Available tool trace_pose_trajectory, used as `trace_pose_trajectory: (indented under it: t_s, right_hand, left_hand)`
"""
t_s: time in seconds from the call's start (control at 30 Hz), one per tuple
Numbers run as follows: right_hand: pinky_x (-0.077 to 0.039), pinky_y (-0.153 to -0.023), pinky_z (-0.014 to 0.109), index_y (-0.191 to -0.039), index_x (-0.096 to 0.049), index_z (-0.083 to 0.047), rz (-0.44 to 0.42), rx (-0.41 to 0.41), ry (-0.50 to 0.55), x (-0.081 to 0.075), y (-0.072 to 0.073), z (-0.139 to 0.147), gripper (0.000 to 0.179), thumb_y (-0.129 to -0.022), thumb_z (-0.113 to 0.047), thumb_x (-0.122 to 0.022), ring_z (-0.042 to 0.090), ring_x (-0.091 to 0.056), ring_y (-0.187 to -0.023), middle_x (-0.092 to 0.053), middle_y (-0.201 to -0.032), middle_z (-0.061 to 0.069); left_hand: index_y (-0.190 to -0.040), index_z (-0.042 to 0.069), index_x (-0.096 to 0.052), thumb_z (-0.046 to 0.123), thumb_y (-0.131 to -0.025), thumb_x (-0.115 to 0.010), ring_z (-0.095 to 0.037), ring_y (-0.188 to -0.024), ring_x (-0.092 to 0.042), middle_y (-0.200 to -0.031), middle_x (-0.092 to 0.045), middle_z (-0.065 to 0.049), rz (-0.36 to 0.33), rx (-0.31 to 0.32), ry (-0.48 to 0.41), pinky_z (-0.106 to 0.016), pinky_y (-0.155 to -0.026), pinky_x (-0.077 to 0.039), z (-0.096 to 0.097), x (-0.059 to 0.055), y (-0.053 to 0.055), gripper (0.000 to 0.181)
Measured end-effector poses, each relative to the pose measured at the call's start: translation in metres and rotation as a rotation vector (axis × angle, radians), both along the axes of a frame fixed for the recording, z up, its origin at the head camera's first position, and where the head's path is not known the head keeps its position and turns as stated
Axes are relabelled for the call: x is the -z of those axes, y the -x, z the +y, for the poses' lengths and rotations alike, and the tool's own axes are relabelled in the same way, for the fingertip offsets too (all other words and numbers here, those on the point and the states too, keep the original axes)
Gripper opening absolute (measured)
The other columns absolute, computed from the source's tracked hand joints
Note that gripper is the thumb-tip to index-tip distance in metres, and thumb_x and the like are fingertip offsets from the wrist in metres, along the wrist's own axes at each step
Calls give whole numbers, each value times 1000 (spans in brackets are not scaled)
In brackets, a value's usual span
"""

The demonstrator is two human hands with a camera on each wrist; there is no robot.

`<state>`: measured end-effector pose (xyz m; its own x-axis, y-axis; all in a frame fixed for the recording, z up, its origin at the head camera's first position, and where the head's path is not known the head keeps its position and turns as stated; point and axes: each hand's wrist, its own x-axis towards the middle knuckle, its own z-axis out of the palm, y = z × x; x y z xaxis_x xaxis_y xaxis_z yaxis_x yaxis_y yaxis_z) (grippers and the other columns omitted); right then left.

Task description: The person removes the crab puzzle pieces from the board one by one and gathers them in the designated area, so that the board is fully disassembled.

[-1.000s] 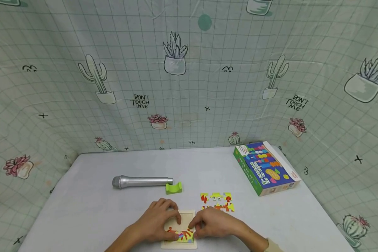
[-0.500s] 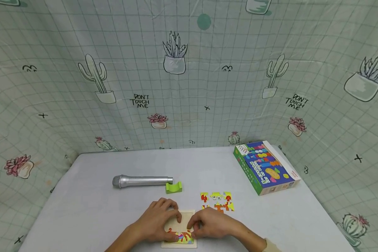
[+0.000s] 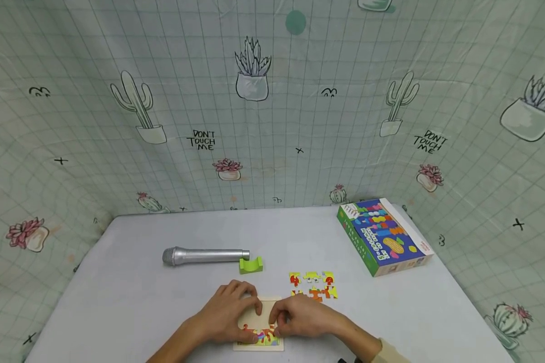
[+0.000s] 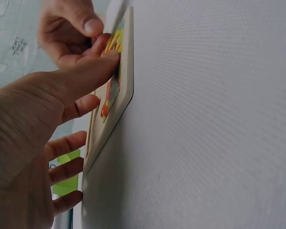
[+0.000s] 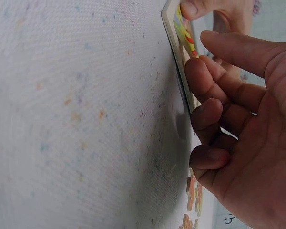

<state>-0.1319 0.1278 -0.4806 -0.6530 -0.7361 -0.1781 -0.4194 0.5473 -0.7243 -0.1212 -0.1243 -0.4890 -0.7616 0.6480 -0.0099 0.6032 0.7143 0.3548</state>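
A shallow wooden puzzle tray lies at the table's near side, with joined red and yellow jigsaw pieces along its near part. My left hand spans the tray's left side; its thumb presses the pieces and its spread fingertips rest at the board, as the left wrist view shows. My right hand is over the tray's right side, thumb and bent index finger at a small red puzzle piece on the upper edge of the joined ones. In the right wrist view its other fingers curl beside the tray's edge.
Several loose puzzle pieces lie in two rows beyond my right hand. A silver toy microphone and a green curved block lie farther back. A colourful box sits at the back right, before a cactus-print cloth.
My right thumb and index finger have shifted slightly left and inward over the tray at the piece. The left hand keeps its place on the board. The head view has tilted a little.
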Motion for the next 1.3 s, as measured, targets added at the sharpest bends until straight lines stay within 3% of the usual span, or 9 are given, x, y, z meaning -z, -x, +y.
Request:
trace_pose_trajectory:
  t_s: [0.43,0.8,1.03,1.3]
  right_hand:
    - [-45,-62,18,-88,-66,-25,-29,27,45,1,1,-4,12,-86,-19,-76,-5,-53,-67,-59,-74,-18]
    - [-45,-62,18,-90,-67,-22,-119,28,119,2,1,1,11,-86,-16,-76,-2,-54,-68,-61,-76,-15]
    - [-46,-62,20,-90,-67,-19,-136,76,113,-8,10,22,9,-87,-15,-75,2,-56,-67,-65,-77,-10]
    - [-46,-63,22,-91,-69,-15,-149,145,31,-19,25,73,8,-88,-16,-76,7,-55,-69,-64,-78,-6]
  left_hand:
    - [-104,39,-61,59,-76,-78,-20,-125,-42,-127,-48,11,-10,3,-6,-55,-101,-38,0,0,2,38]
    - [-103,39,-61,58,-74,-80,-20,-126,-41,-127,-48,11,-17,-2,-4,-55,-101,-38,0,1,2,39]
    - [-103,39,-61,59,-74,-79,-20,-125,-41,-127,-48,10,-23,-9,1,-54,-100,-38,1,1,2,40]
    - [-103,38,-61,58,-74,-80,-21,-125,-41,-127,-48,10,-26,-4,-1,-54,-101,-38,1,0,1,39]
